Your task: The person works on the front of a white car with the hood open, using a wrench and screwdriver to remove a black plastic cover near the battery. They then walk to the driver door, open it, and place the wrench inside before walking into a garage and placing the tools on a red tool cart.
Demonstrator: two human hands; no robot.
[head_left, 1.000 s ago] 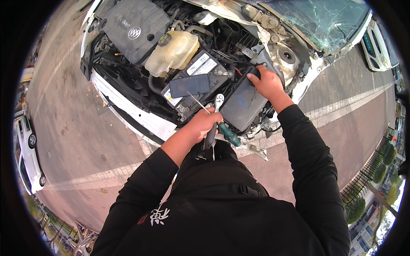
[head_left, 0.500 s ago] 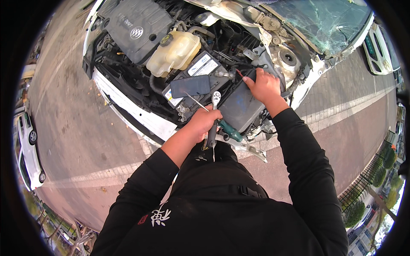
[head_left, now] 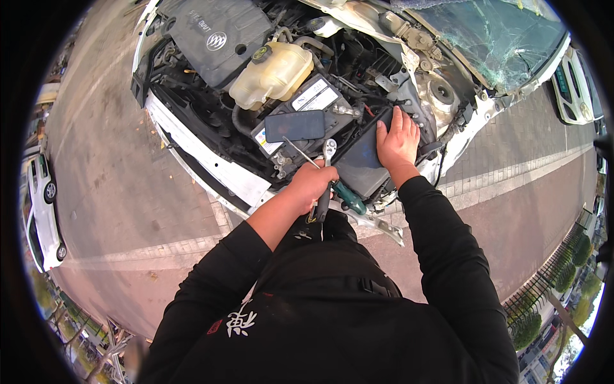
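My left hand (head_left: 310,185) grips a ratchet (head_left: 327,169) and a green-handled screwdriver (head_left: 347,196) near the front edge of an open engine bay. The screwdriver's thin shaft points up-left toward a dark phone (head_left: 294,126) lying on the black battery (head_left: 316,95). My right hand (head_left: 398,142) rests with straightened fingers on the right part of a black box cover (head_left: 362,163), right of the battery. A translucent coolant reservoir (head_left: 268,73) sits above the phone, beside a dark engine cover (head_left: 222,25).
A cracked windshield (head_left: 495,35) is at upper right. White bumper bodywork (head_left: 217,175) and a bent metal piece (head_left: 384,228) edge the bay. White cars stand at far left (head_left: 43,211) and far right (head_left: 572,86). A railing (head_left: 531,281) runs along the lower right.
My right hand has slid slightly down and straightened its fingers from a curled grip on the box's edge. The view has shifted a little. My left hand keeps hold of both tools.
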